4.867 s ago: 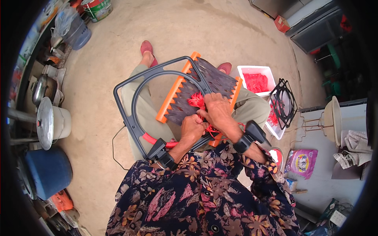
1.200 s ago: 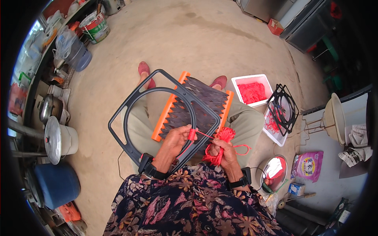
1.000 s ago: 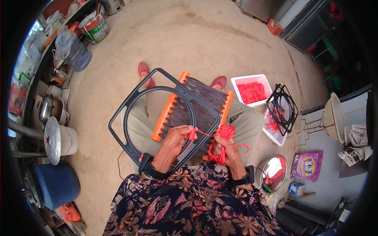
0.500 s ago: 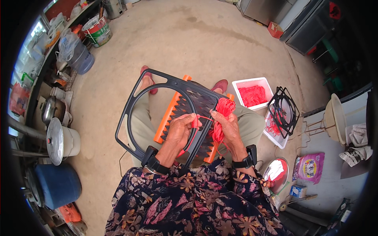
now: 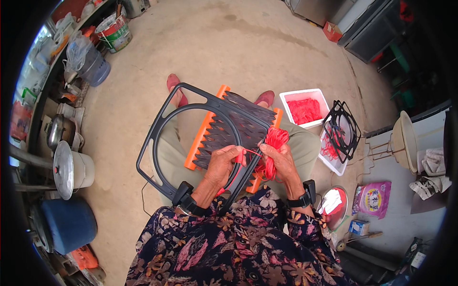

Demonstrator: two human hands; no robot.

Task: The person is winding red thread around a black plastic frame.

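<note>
Pinching the red wrapping (image 5: 240, 158) on the black frame (image 5: 217, 104), my closed left hand (image 5: 222, 165) seems to steady it over my lap (image 5: 171, 152); my right hand (image 5: 282, 163) is clasped round the red cord bundle (image 5: 276, 138) just beside, probably to tension the strand (image 5: 253, 151) between them.

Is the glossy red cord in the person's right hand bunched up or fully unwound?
Mostly bunched up: the glossy red cord gathers in loops at the right hand, with one strand running to the left hand.

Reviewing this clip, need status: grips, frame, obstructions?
Left grip on red wrap of black frame. Right grip on red cord bundle. Orange-barred rack beneath frame.
</note>
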